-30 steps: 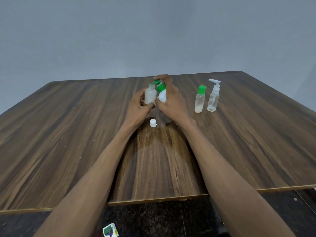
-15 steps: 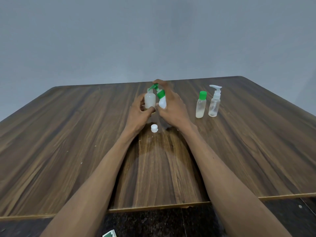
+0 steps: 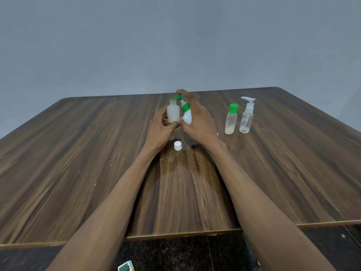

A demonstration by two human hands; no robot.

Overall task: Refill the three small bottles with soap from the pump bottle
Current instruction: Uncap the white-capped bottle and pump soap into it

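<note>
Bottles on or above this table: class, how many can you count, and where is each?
4. A small open bottle in the left hand, the green pump bottle in the right hand, and a green-capped bottle beside a clear pump bottle standing at right.

Lower body of the green-capped pump bottle point(image 3: 186, 116) hidden behind the right hand point(image 3: 197, 122), only its white shoulder, collar and green nozzle showing; base of the small frosted bottle point(image 3: 173, 114) covered by the thumb and fingers of the left hand point(image 3: 159, 128), and the meeting of nozzle and bottle mouth too small and blurred to tell touching from just above. At 6 o'clock, a green-and-white carton point(image 3: 126, 267) cut off by the bottom edge, print unreadable. Both forearms cut off at 5 and 7 o'clock, table point(image 3: 78, 153) corners lost past 3 and 9 o'clock.
</note>
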